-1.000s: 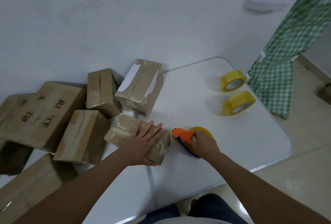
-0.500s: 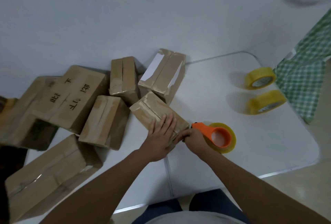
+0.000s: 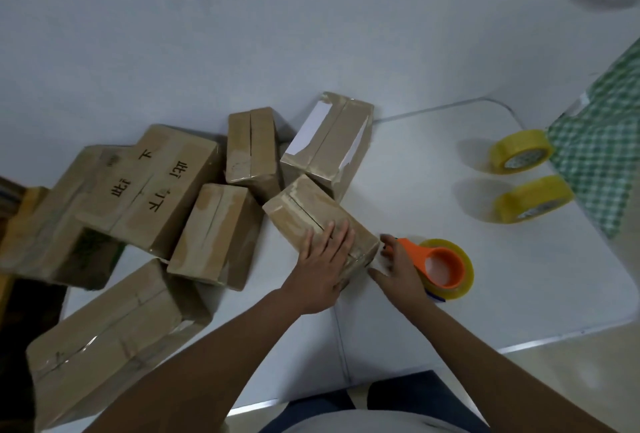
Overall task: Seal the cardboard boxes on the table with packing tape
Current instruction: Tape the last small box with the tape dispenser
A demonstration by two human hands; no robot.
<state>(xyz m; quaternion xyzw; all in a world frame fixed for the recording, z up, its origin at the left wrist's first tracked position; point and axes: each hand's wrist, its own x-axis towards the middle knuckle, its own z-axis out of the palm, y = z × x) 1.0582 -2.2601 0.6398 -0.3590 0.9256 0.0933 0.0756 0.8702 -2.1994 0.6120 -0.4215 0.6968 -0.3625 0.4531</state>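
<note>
Two hands at one small cardboard box on the tabletop.
Left hand lies flat, fingers spread, on the box; right hand grips the orange tape dispenser (touching the box's near end).

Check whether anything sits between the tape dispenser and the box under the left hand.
Nothing visible does. The right hand has the orange tape dispenser right at the near end of the box, which the left hand presses flat.
</note>
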